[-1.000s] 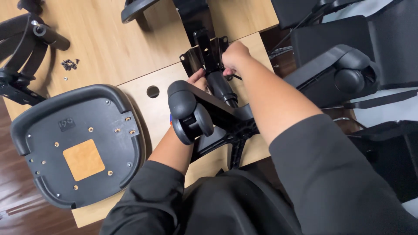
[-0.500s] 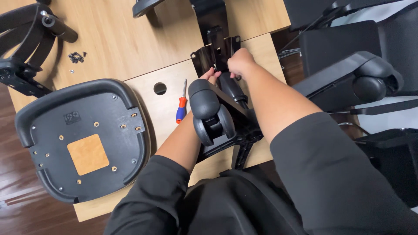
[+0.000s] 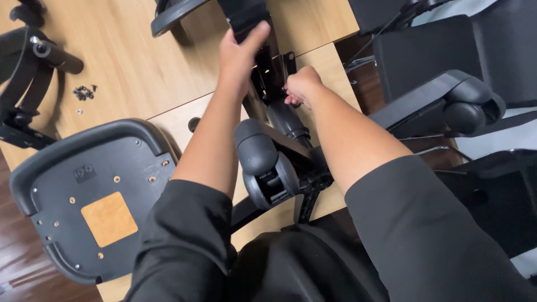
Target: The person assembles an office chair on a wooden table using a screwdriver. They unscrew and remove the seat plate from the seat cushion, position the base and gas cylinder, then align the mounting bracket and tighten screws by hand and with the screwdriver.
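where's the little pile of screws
In the head view, the pile of screws lies on the wooden table at upper left, beside the black armrest.

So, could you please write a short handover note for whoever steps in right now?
Left hand: gripping the black upright part at the top of the chair mechanism.
Right hand: fingers closed at the mechanism's bracket; what they pinch is hidden.
Wheeled chair base: lies on the wooden table, gas cylinder pointing to the mechanism.
Seat pan: upside down at left, unattached.
Loose screws: far left.
Done: mechanism sits on the cylinder.
Left: seat pan not yet mounted.
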